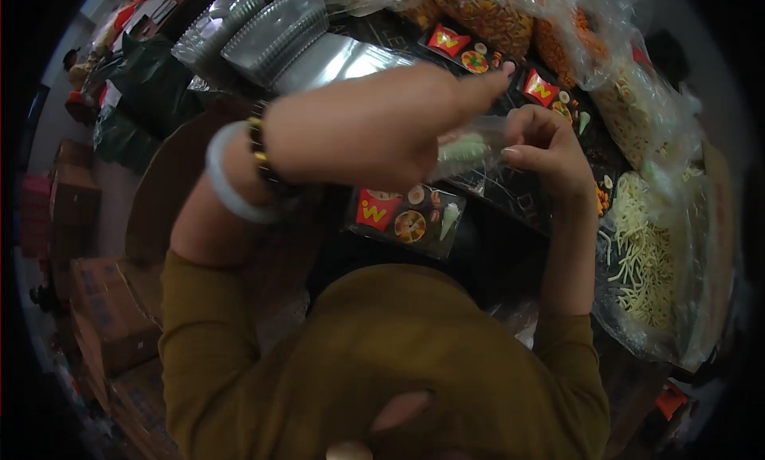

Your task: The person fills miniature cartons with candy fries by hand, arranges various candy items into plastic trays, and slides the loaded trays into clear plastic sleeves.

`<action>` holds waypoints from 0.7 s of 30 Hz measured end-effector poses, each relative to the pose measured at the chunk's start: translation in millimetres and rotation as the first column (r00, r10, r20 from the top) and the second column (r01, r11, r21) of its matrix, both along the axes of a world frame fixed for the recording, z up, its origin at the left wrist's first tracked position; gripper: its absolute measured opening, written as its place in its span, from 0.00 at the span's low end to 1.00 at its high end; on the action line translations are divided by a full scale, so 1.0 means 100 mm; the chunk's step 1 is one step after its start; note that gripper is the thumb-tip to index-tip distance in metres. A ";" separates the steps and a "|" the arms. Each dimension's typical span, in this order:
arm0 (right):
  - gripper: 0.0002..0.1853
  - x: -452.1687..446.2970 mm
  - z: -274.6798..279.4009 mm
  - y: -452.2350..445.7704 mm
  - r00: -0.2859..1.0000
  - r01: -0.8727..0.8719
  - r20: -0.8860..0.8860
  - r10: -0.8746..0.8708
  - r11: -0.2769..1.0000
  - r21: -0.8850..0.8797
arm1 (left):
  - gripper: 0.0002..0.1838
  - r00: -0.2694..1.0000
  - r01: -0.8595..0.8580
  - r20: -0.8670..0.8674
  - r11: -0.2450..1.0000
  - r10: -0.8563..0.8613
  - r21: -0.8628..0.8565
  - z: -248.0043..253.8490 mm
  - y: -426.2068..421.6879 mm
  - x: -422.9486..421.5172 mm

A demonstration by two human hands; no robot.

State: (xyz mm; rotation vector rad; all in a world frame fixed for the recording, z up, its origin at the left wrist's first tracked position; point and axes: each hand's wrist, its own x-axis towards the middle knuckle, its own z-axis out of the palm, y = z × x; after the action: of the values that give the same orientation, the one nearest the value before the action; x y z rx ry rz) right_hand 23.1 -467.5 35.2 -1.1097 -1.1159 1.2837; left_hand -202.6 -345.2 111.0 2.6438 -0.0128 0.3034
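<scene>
My left hand (382,117) reaches across the middle, a pale bangle and a dark beaded bracelet on its wrist. One finger points right; motion blur and the hand itself hide the others, so I cannot tell its grip. My right hand (551,151) is closed, thumb and fingers pinching the edge of a clear plastic container (496,128) with a pale green piece (464,149) inside. Below lies a clear pack (430,242) with a red fries box, a round pizza-like piece and a green cone-shaped piece. Similar sets (476,60) lie beyond my hands.
Stacked clear plastic trays (275,33) stand at the upper left, next to shiny clear sheets (339,57). Plastic bags of orange pieces (486,21) lie at the back. On the right, a bag holds pale strips (641,261). Cardboard boxes (111,316) are stacked at the left.
</scene>
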 end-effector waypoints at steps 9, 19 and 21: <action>0.16 -0.36 0.01 0.09 0.962 0.169 0.192 -0.196 0.974 0.149 | 0.04 0.970 -0.205 -0.007 0.795 0.245 -0.570 -0.35 0.53 -0.25; 0.13 -0.63 0.37 -0.20 0.972 0.094 0.195 -0.130 0.979 0.182 | 0.04 0.962 -0.016 0.146 0.581 0.231 -0.814 -0.17 0.06 -0.36; 0.19 -0.75 0.49 -0.25 0.991 0.060 0.104 -0.082 0.978 0.198 | 0.04 0.971 -0.028 0.112 0.569 0.209 -0.822 -0.05 0.01 -0.39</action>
State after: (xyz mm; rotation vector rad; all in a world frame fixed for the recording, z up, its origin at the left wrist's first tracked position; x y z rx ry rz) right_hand -52.3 -492.6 83.7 -1.0747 -1.2461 1.0434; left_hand -241.9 -344.5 105.6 1.6608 0.2012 0.4802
